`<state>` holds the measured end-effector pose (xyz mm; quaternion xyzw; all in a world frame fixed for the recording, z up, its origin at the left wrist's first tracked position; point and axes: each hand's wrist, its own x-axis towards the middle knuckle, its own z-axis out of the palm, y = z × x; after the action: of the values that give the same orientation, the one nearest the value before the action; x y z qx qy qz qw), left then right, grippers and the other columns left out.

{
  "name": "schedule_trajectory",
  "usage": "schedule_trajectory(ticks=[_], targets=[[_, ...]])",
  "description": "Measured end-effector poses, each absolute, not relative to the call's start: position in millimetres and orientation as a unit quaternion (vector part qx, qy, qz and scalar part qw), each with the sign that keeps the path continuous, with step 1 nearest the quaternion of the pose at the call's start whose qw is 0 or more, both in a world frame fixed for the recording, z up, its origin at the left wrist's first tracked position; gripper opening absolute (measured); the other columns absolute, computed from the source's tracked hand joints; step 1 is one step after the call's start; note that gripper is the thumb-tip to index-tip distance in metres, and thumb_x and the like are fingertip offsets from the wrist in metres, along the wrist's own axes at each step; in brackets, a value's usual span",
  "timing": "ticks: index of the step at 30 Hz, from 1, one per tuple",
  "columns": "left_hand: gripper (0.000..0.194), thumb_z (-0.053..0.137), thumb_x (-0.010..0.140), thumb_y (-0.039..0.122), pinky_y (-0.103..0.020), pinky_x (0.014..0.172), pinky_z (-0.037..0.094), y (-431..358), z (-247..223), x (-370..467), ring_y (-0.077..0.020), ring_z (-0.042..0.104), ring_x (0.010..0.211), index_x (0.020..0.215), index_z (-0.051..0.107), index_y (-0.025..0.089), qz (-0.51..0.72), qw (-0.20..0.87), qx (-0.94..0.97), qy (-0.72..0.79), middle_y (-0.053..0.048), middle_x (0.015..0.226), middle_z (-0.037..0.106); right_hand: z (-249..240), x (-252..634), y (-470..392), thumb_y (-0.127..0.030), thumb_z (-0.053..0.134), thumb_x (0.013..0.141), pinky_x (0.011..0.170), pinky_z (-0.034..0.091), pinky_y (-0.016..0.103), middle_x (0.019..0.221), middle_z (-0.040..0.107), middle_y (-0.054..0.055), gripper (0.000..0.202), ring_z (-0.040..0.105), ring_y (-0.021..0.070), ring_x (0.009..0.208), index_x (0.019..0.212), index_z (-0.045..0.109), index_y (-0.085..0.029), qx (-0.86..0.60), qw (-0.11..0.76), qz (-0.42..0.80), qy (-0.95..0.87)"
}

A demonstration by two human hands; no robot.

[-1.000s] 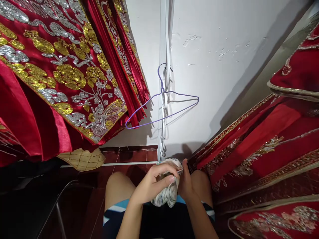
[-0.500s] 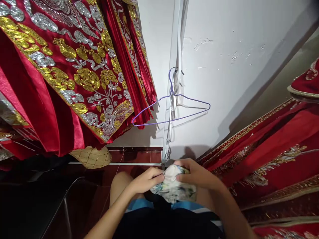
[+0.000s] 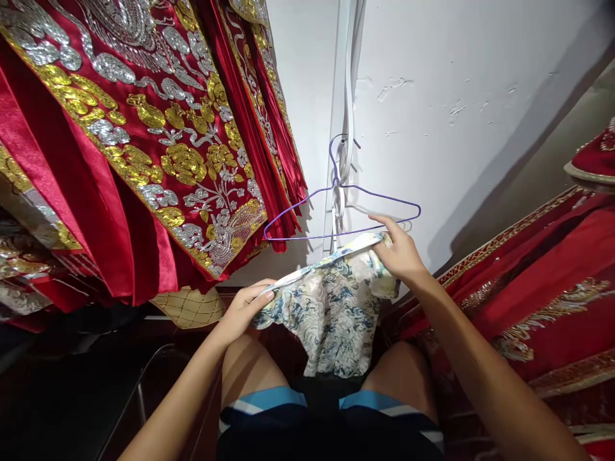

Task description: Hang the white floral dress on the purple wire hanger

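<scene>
White cloth patterned in blue and yellow, a small garment [image 3: 341,314], is stretched by its upper edge between the left hand [image 3: 243,309] and the right hand [image 3: 396,250], set well apart, each pinching one end between thumb and fingers, so that its body hangs above and between the bare knees of the seated person. Just above that edge, a purple wire hanger [image 3: 307,238] hangs from a hook [image 3: 356,143] before the white wall [image 3: 408,57], flanked at left by red satin embroidered in gold and silver [image 3: 182,163].
</scene>
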<state>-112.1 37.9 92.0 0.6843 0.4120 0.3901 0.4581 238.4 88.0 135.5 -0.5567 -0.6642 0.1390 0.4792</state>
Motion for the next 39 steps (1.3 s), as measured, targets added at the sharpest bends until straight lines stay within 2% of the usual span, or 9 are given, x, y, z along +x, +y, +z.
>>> schedule_trajectory(ticks=[3, 7, 11, 14, 16, 20, 26, 33, 39], targets=[[0.035, 0.067, 0.080, 0.049, -0.025, 0.062, 0.038, 34.7, 99.8, -103.5, -0.0161, 0.050, 0.066, 0.079, 0.065, 0.014, 0.412, 0.572, 0.588, 0.397, -0.004, 0.075, 0.061, 119.6, 234.5, 112.0, -0.031, 0.053, 0.084, 0.084, 0.047, 0.039, 0.126, 0.065, 0.013, 0.058, 0.061, 0.0271, 0.098, 0.140, 0.055, -0.021, -0.530, 0.478, 0.194, -0.673], [0.038, 0.066, 0.081, 0.051, -0.021, 0.051, 0.028, 36.1, 111.1, -96.9, -0.0098, 0.037, 0.053, 0.074, 0.051, 0.017, 0.395, 0.587, 0.600, 0.373, 0.003, 0.061, 0.046, 100.8, 230.0, 119.4, -0.033, 0.047, 0.087, 0.077, 0.045, 0.033, 0.097, 0.071, 0.007, 0.037, 0.061, 0.0233, 0.086, 0.118, 0.065, -0.020, -0.535, 0.450, 0.214, -0.682], [0.033, 0.056, 0.089, 0.052, -0.022, 0.055, 0.031, 45.0, 129.1, -106.0, -0.0139, 0.045, 0.059, 0.084, 0.057, 0.020, 0.326, 0.356, 0.748, 0.456, 0.002, 0.065, 0.051, 102.6, 237.8, 105.6, -0.026, 0.046, 0.083, 0.062, 0.036, 0.026, 0.070, 0.062, -0.001, 0.015, 0.053, 0.0178, 0.066, 0.085, 0.060, -0.022, -0.558, 0.436, 0.186, -0.681], [0.037, 0.057, 0.088, 0.049, -0.026, 0.059, 0.034, 53.7, 136.9, -115.2, -0.0196, 0.053, 0.065, 0.066, 0.058, 0.020, 0.194, 0.157, 0.800, 0.546, -0.004, 0.066, 0.057, 115.6, 243.7, 94.9, -0.022, 0.044, 0.079, 0.057, 0.030, 0.026, 0.056, 0.048, -0.003, 0.010, 0.045, 0.0155, 0.059, 0.069, 0.048, -0.022, -0.564, 0.418, 0.151, -0.695], [0.036, 0.055, 0.090, 0.044, -0.027, 0.061, 0.036, 60.0, 137.1, -118.2, -0.0235, 0.057, 0.070, 0.064, 0.059, 0.021, 0.157, 0.103, 0.794, 0.579, -0.007, 0.071, 0.062, 124.0, 244.7, 90.7, -0.022, 0.044, 0.077, 0.055, 0.026, 0.026, 0.053, 0.041, -0.004, 0.014, 0.040, 0.0145, 0.056, 0.064, 0.041, -0.022, -0.563, 0.415, 0.139, -0.701], [0.018, 0.053, 0.091, 0.031, -0.031, 0.079, 0.045, 74.0, 134.6, -115.7, -0.0262, 0.063, 0.090, 0.087, 0.068, 0.022, 0.292, 0.092, 0.789, 0.533, -0.009, 0.096, 0.070, 133.6, 243.2, 87.2, -0.023, 0.042, 0.076, 0.054, 0.024, 0.027, 0.054, 0.034, -0.004, 0.018, 0.035, 0.0131, 0.055, 0.059, 0.035, -0.022, -0.569, 0.429, 0.148, -0.686], [0.023, 0.052, 0.094, 0.030, -0.035, 0.101, 0.043, 82.4, 139.5, -96.3, -0.0267, 0.061, 0.109, 0.107, 0.067, 0.018, 0.483, 0.135, 0.733, 0.459, -0.011, 0.113, 0.069, 135.8, 241.4, 86.7, -0.024, 0.044, 0.074, 0.053, 0.022, 0.027, 0.056, 0.028, -0.004, 0.022, 0.031, 0.0117, 0.056, 0.056, 0.031, -0.022, -0.572, 0.457, 0.194, -0.653], [0.033, 0.039, 0.100, 0.027, -0.041, 0.104, 0.044, 84.1, 161.0, -72.6, -0.0258, 0.058, 0.118, 0.125, 0.057, 0.015, 0.442, -0.013, 0.780, 0.443, -0.014, 0.124, 0.064, 126.6, 234.9, 88.4, -0.031, 0.047, 0.078, 0.051, 0.019, 0.026, 0.056, 0.027, -0.005, 0.029, 0.029, 0.0109, 0.054, 0.058, 0.027, -0.023, -0.593, 0.468, 0.225, -0.616], [0.034, 0.038, 0.096, 0.017, -0.041, 0.097, 0.048, 88.7, 192.8, -56.3, -0.0267, 0.061, 0.108, 0.123, 0.059, 0.014, 0.375, -0.078, 0.806, 0.452, -0.012, 0.114, 0.068, 122.6, 220.7, 85.9, -0.040, 0.051, 0.079, 0.050, 0.018, 0.026, 0.054, 0.026, -0.005, 0.039, 0.027, 0.0107, 0.053, 0.057, 0.024, -0.025, -0.597, 0.480, 0.249, -0.592]])
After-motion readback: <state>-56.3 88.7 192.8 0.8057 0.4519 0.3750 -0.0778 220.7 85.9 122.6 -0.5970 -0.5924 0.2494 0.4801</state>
